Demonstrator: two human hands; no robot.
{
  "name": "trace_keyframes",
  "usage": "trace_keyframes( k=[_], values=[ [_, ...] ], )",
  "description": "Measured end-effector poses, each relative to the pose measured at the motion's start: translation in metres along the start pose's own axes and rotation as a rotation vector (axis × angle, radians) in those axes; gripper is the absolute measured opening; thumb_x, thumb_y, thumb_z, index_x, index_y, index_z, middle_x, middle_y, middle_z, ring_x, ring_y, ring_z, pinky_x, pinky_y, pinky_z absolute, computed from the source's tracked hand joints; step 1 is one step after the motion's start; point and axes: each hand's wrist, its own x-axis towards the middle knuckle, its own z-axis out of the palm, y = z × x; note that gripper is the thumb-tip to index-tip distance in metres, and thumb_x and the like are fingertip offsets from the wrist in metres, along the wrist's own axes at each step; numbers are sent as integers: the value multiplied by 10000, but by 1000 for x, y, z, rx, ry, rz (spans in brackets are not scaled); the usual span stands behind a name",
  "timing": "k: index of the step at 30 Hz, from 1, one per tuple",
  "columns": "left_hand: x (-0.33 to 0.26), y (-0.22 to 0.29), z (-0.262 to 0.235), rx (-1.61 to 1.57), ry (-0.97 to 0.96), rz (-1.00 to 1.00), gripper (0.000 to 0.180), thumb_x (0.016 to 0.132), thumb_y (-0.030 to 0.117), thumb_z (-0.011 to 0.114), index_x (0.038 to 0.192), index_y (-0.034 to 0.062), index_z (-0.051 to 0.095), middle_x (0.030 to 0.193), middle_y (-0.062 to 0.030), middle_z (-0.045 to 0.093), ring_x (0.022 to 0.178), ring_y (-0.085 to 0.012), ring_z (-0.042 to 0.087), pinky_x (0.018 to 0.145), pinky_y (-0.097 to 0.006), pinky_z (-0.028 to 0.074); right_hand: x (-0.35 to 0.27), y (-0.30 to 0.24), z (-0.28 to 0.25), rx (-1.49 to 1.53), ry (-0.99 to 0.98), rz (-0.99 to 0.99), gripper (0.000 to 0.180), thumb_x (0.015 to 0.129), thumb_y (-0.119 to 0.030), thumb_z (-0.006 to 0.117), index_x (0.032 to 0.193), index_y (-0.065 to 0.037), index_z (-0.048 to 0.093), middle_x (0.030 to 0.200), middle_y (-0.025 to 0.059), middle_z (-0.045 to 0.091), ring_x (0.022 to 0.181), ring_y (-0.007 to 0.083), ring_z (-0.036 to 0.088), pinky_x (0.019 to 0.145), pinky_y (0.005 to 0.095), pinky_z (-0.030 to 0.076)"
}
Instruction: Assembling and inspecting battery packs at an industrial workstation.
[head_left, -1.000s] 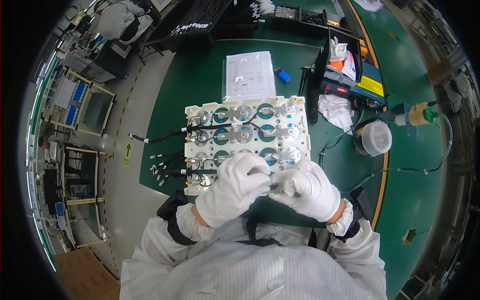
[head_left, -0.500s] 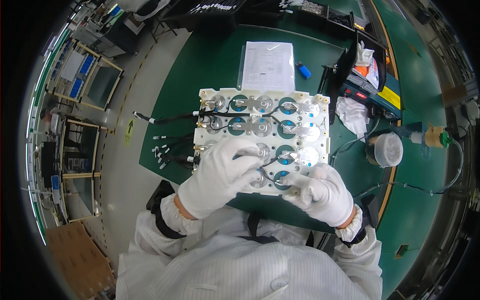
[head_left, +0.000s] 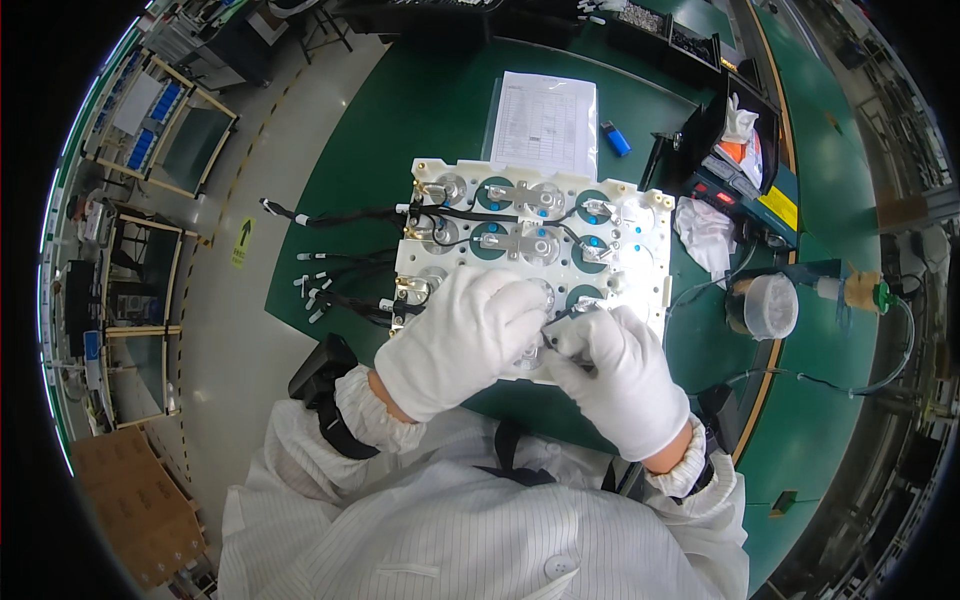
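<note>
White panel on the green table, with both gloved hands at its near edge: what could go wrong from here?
1. The black wires trail off the panel on the person's left; a shift of the panel could snag or pull them.
2. The left hand and right hand cover the spot they work on, so a small part might slip unseen.
3. The panel's near edge lies close to the table edge, so it could slide off.
</note>
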Motion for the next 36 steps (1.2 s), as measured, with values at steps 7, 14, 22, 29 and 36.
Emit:
trace_keyframes(
  k=[7,14,22,29,36],
  values=[
    [-2,0,4,-62,73,-29,265,697,112,662,953,53,625,1022,-40,601,929,-255,570,785,-388,450,-2,-4,12,90,83,50,264,703,44,638,878,-78,482,747,90,559,719,327,545,624,423,455],
    [2,8,2,-63,-22,-46,219,721,126,653,925,56,614,987,-47,592,910,-253,565,800,-393,446,-1,-9,9,-133,17,107,160,750,-12,655,871,-72,570,753,91,601,715,321,565,652,405,470],
    [-12,12,-22,-23,-39,-60,569,770,458,634,1124,13,611,1183,-91,576,1131,-288,502,965,-442,374,-39,-7,-46,192,273,330,123,875,-74,607,961,-15,672,1015,125,670,923,218,631,839,318,469],
    [-8,14,-28,71,-119,-107,714,784,591,581,1157,-18,583,1265,-139,521,1207,-343,439,1026,-485,316,-77,60,-122,-198,1078,637,502,929,-201,587,1334,52,433,1331,209,494,1226,255,481,1032,328,362],
    [-28,1,-32,153,-110,-126,732,814,603,551,1159,-43,561,1298,-186,490,1247,-395,407,1029,-515,325,-57,125,-214,202,769,575,563,877,-280,650,1327,9,473,1196,119,573,1081,173,524,933,273,396]
  ],
)
